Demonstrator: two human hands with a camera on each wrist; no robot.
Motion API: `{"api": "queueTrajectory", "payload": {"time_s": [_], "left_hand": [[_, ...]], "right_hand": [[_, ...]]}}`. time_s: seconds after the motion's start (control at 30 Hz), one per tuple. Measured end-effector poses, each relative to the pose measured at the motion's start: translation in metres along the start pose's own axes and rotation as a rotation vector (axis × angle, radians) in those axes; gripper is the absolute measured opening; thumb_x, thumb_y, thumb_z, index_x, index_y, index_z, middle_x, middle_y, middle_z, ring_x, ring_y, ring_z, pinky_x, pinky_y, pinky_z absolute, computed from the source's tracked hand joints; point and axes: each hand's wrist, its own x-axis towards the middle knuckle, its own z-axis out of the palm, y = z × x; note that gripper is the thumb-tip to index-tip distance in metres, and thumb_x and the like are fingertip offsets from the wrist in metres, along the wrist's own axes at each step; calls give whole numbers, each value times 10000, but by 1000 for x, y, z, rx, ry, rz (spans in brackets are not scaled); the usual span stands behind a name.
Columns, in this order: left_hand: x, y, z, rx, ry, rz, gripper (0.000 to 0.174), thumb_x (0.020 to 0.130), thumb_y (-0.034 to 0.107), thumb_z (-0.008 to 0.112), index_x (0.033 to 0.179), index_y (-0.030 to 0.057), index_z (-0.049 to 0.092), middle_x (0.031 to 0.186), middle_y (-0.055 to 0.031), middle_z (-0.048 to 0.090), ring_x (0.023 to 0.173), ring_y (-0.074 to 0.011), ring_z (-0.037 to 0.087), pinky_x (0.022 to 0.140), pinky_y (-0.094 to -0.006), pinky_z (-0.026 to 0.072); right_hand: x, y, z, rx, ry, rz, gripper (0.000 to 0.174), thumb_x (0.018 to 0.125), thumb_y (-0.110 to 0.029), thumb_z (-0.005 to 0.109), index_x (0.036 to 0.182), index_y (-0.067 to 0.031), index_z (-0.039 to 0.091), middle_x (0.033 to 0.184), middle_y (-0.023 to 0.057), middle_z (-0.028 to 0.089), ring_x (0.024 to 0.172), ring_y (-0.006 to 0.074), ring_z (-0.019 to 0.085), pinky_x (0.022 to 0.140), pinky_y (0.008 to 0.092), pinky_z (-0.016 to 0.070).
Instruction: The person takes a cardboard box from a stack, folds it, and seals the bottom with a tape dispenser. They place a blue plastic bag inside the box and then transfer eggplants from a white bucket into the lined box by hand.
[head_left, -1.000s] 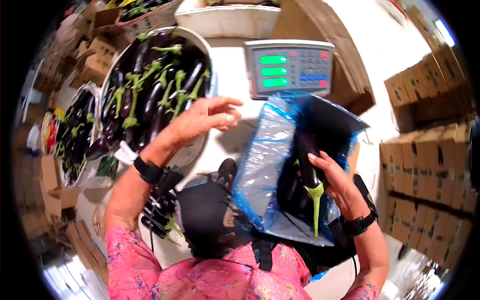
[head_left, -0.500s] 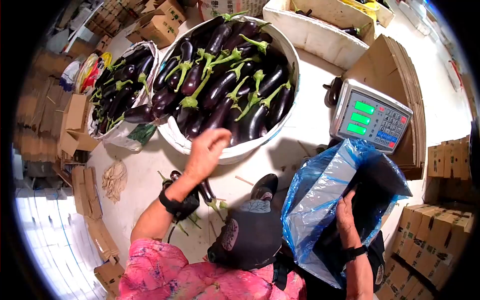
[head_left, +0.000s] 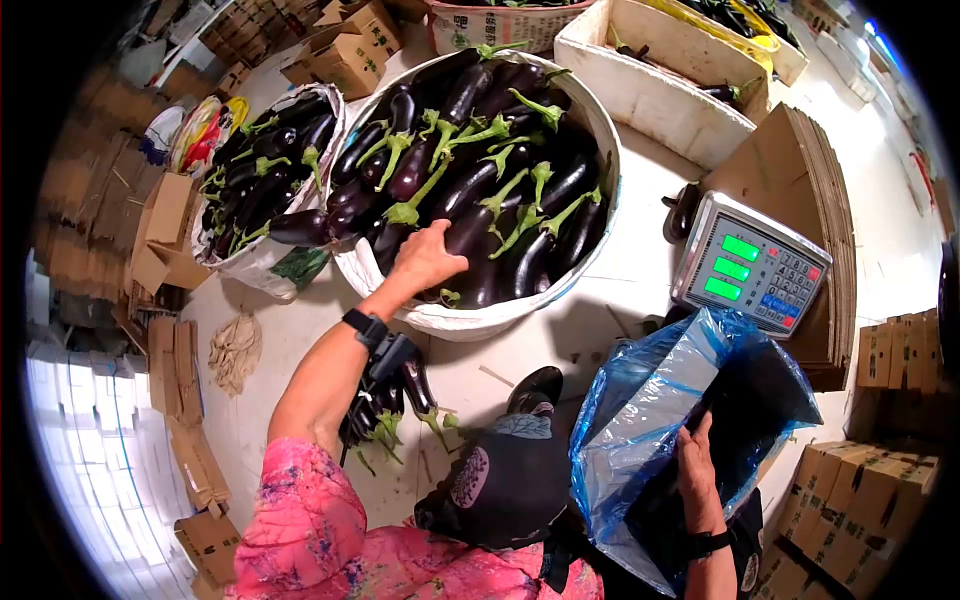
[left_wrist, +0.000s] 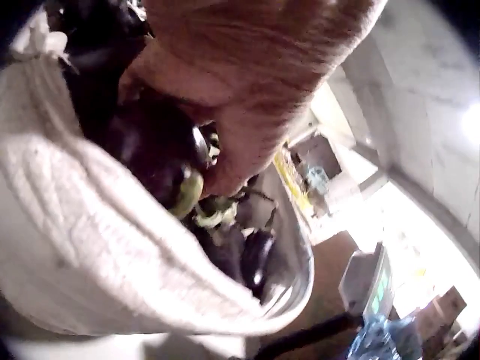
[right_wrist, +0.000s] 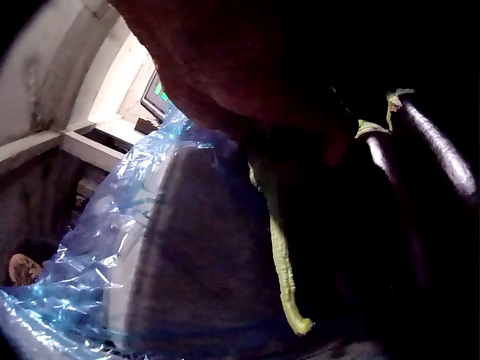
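My left hand reaches into the front of a big white tub heaped with eggplants. Its thumb and fingers curve round a dark eggplant, whose body is partly hidden under the palm. On the other side, my right hand is down inside a box lined with a blue plastic bag. A green eggplant stem sticks out from beneath that hand, and other eggplants lie beside it in shadow. The dark interior hides the fingertips, so I cannot tell whether they grip.
A digital scale with green displays stands behind the lined box, beside stacked flat cardboard. Another sack of eggplants is left of the tub. White foam boxes stand behind. Loose eggplants lie on the floor near my leg.
My left hand has moved from near the box to the tub and taken hold of an eggplant. My right hand has lowered an eggplant deeper into the lined box. The head view has turned left.
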Motion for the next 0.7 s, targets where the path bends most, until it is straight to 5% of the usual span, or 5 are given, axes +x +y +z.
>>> {"api": "queueTrajectory", "payload": {"time_s": [0.1, 0.2, 0.3, 0.5, 0.7], "left_hand": [[-11, -17, -36, -830, -227, 25, 691, 758, 263, 704, 1343, -46, 509, 1171, -228, 655, 992, -270, 676, 857, -341, 560], [-30, -20, -64, -1677, -483, -55, 597, 912, 270, 567, 1355, -108, 439, 1183, -281, 622, 936, -278, 698, 766, -388, 630], [-41, -12, -68, -1862, -623, 92, 601, 944, 288, 544, 1363, -121, 409, 1195, -330, 592, 950, -326, 700, 771, -419, 633], [-65, 41, -47, -1742, -692, 197, 748, 747, 111, 698, 1416, -56, 408, 1292, -214, 587, 1222, -350, 578, 1109, -463, 427], [-92, 112, -41, -1518, -716, 376, 727, 684, 7, 730, 1366, -2, 477, 1304, -164, 599, 1251, -317, 564, 1127, -433, 401]], "right_hand": [[-9, -19, -2, 159, -41, 123, 781, 970, -237, 568, 1554, -2, 106, 1514, 185, 350, 1351, 303, 388, 1122, 411, 305], [-6, -17, -1, 215, -5, 171, 783, 966, -265, 612, 1553, -46, 143, 1465, 151, 415, 1264, 283, 463, 1010, 447, 413], [-3, -16, 0, 191, 27, 189, 786, 962, -259, 622, 1553, -41, 152, 1445, 137, 434, 1222, 270, 485, 968, 432, 434], [-10, -22, -1, 122, 10, 260, 717, 973, -297, 588, 1548, -93, 211, 1459, 110, 449, 1273, 278, 477, 1030, 464, 387], [-7, -12, -12, 129, 12, 129, 469, 954, -310, 632, 1325, -51, 509, 1129, 30, 599, 1007, 163, 539, 876, 334, 438]]}}
